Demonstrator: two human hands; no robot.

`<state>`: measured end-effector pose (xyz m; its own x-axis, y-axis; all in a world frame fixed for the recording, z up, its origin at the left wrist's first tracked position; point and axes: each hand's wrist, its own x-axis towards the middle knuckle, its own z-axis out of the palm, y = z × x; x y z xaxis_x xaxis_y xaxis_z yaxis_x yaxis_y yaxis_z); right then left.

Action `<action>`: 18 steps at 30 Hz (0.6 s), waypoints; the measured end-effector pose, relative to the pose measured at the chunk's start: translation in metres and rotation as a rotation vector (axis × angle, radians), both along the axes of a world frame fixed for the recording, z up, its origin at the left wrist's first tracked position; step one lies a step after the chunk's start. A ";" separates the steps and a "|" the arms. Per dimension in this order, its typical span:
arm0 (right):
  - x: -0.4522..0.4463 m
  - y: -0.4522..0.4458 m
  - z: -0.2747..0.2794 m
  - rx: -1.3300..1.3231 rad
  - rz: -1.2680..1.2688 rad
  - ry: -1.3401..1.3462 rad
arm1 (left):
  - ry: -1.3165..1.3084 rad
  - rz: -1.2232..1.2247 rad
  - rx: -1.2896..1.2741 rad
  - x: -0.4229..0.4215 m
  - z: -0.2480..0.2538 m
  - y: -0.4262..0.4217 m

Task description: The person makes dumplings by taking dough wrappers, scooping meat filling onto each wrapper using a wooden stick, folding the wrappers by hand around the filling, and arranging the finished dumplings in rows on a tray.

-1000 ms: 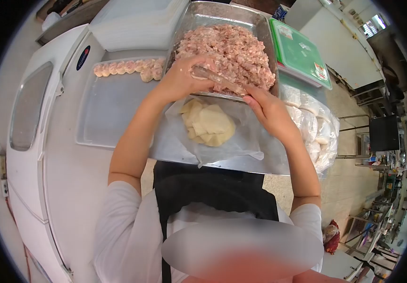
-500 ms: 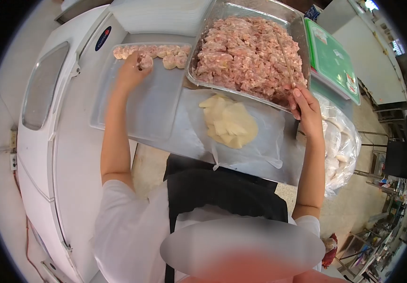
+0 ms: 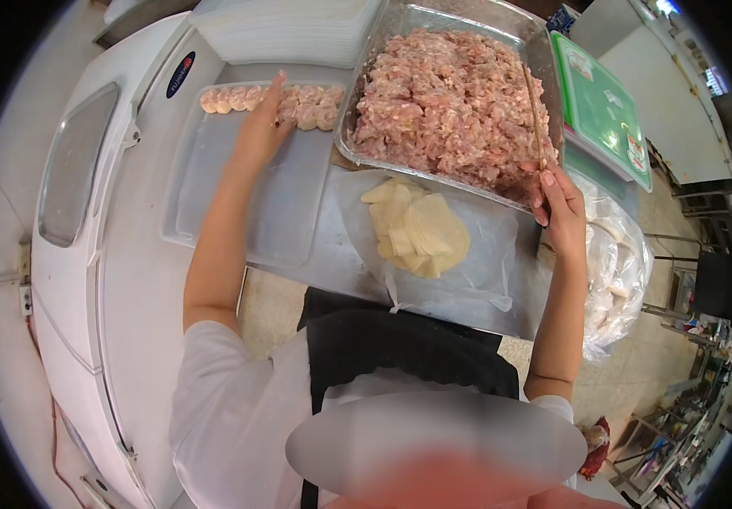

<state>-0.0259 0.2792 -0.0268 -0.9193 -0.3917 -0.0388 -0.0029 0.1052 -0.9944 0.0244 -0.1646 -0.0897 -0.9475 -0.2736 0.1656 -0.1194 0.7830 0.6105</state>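
Note:
My left hand (image 3: 262, 129) is over the translucent plastic tray (image 3: 277, 212), beside small meat-filled dumplings (image 3: 316, 109) set close together at its far end. Its fingers are stretched out with the thumb apart, and I see nothing held. My right hand (image 3: 559, 202) grips a thin, flat stick (image 3: 536, 110) at the right edge of the metal pan. Raw minced meat (image 3: 446, 102) fills most of that pan (image 3: 455, 188); the stick leans over the meat. Nearer me, a fanned pile of round pale dough wrappers (image 3: 419, 229) lies on a clear plastic sheet (image 3: 495, 271).
A stack of white trays or sheets (image 3: 289, 32) stands behind the tray. Right of the pan are a green-lidded container (image 3: 608, 106) and a clear bag with pale contents (image 3: 610, 271). A white appliance (image 3: 141, 212) borders the left side.
My left hand has moved right and slightly forward along the dumplings and let go of the dumpling it held. The stick in my right hand has swung a little to the right.

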 end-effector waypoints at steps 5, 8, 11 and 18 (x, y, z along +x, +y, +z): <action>0.000 0.000 -0.003 0.011 -0.005 0.029 | 0.043 -0.021 -0.157 0.015 0.006 -0.012; -0.001 0.001 0.000 0.113 0.037 0.032 | 0.118 -0.133 0.183 0.021 0.040 0.029; 0.025 -0.020 0.012 0.341 0.061 0.269 | -0.041 -0.349 0.748 0.033 0.077 0.100; 0.013 -0.008 0.037 0.917 0.076 0.889 | -0.159 -0.818 0.563 0.048 0.073 0.188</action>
